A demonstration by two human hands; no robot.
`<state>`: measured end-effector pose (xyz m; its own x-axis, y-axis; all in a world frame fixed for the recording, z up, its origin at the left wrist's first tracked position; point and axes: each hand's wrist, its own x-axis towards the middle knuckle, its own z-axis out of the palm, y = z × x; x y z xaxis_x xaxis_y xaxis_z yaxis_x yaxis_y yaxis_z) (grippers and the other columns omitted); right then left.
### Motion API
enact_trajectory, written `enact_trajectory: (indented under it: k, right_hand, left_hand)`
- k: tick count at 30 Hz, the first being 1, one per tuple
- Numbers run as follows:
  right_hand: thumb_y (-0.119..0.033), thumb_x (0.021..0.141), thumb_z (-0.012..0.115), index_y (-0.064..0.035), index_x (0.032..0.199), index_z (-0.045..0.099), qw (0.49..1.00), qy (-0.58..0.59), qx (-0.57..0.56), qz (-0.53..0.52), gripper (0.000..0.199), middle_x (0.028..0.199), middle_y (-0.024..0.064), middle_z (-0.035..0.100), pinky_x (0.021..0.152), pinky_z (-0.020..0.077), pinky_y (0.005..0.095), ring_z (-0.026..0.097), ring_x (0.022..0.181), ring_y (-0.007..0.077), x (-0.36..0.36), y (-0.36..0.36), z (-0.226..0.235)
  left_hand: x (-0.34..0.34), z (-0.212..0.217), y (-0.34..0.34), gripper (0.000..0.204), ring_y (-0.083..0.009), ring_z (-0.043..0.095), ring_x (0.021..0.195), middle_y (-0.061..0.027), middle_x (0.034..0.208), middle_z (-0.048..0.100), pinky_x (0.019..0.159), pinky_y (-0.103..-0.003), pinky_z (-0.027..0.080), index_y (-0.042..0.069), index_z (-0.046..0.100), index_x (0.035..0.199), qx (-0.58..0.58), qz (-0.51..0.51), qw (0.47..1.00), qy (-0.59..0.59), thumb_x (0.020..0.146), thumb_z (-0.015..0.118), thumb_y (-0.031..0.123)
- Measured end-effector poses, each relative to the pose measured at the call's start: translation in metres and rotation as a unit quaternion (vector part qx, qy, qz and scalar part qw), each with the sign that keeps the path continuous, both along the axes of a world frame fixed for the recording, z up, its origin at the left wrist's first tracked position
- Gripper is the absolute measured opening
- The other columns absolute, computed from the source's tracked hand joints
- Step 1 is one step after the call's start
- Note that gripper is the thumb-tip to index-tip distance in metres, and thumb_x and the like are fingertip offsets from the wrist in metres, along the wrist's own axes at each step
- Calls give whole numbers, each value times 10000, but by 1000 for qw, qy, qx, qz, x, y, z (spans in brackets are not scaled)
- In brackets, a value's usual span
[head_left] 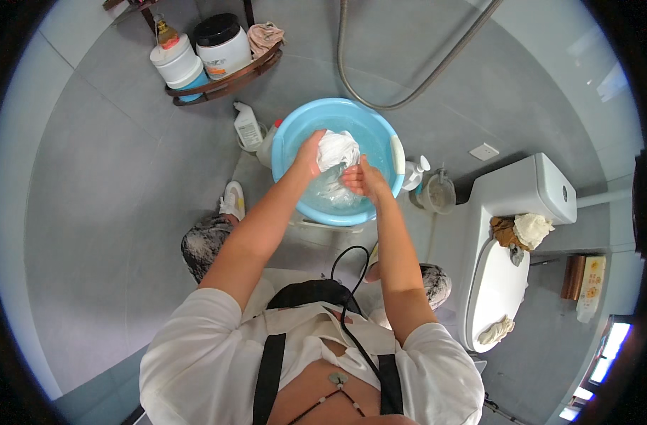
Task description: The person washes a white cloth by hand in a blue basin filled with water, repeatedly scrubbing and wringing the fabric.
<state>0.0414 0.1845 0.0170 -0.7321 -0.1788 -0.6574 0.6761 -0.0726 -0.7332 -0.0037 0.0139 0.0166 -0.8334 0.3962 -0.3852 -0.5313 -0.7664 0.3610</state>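
At left, a brown corner shelf (228, 86) on the grey wall (302, 64) carries a white-and-blue tub (177, 67), a white jar (224, 57) with a black lid and a crumpled pink cloth (265, 39). Below it stands a white bottle (248, 129). In the middle is a light-blue basin (338, 104) of water, with a metal hose (342, 49) looping above it. Just right of the basin come a white pump bottle (413, 175) and a clear container (438, 195), then a white toilet (497, 283) with brown and cream cloths lying on it.

Both forearms reach forward over the basin. The left hand (309, 152) is curled round the left side of a bunched white cloth (338, 147), which it holds over the water inside the rim. The right hand (366, 178) is loosely open, palm showing, fingers pointing left, close to the cloth's lower right edge; whether they touch cannot be told.
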Motion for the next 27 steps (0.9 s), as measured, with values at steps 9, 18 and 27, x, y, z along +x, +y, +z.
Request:
enact_trajectory:
  k: [9, 18, 27]
  right_hand:
    - [-312, 867, 432, -47, 952, 528, 940, 37, -277, -196, 294, 930, 84, 581, 792, 465, 388, 565, 863, 238, -39, -3, -4]
    - [-327, 824, 540, -50, 893, 497, 922, 140, -360, 27, 288, 563, 0, 422, 467, 339, 238, 326, 431, 70, -22, -8, 109]
    - [-425, 752, 516, 37, 855, 491, 825, 261, -482, 141, 474, 435, -60, 341, 450, 330, 233, 312, 349, 44, -28, -6, 151]
  left_hand:
    - [52, -15, -11, 302, -191, 558, 909, -85, 993, 588, 796, -315, 427, 8, 554, 1004, -278, -128, 947, 98, 784, 550, 215]
    - [28, -35, -38, 527, -281, 450, 1057, -142, 1165, 445, 899, -353, 360, 32, 444, 1158, -680, 34, 681, 271, 684, 640, 154]
    - [22, 39, -28, 786, -319, 213, 1259, -177, 1316, 302, 1005, -374, 269, 64, 323, 1272, -692, -37, 592, 413, 601, 726, 141]
